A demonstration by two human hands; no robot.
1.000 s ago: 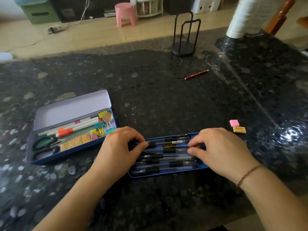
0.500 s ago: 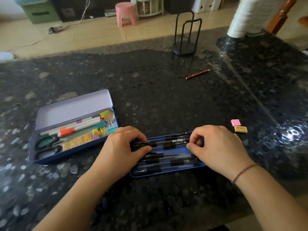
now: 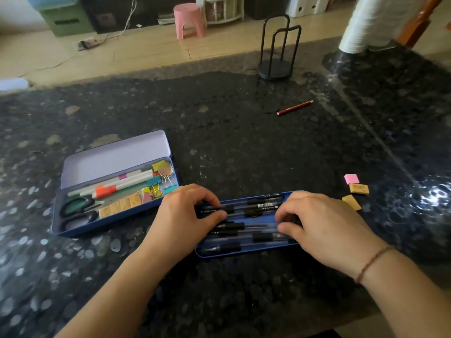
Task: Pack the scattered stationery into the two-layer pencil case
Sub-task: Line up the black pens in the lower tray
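Observation:
A blue inner tray [image 3: 244, 253] lies in front of me, filled with several black pens [image 3: 258, 206]. My left hand [image 3: 185, 215] pinches the left ends of the upper pens between thumb and fingers. My right hand [image 3: 324, 223] covers the tray's right end, with its fingers curled round the pens' right ends. The open pencil case [image 3: 102, 226] sits to the left, its lilac lid [image 3: 114, 157] laid back. It holds scissors, markers, clips and erasers. A red pencil [image 3: 295, 107] lies far back on the table. A pink eraser [image 3: 351, 178] and two yellow erasers [image 3: 358, 189] lie right of the tray.
A black wire stand [image 3: 275, 67] stands at the back of the dark speckled table. A white roll [image 3: 366, 23] is at the back right. Beyond the far table edge are the floor and a pink stool [image 3: 190, 20].
Both hands have pushed the upper pens toward the tray's far side, and a bare blue strip now shows in the middle. The case and the loose items have not moved.

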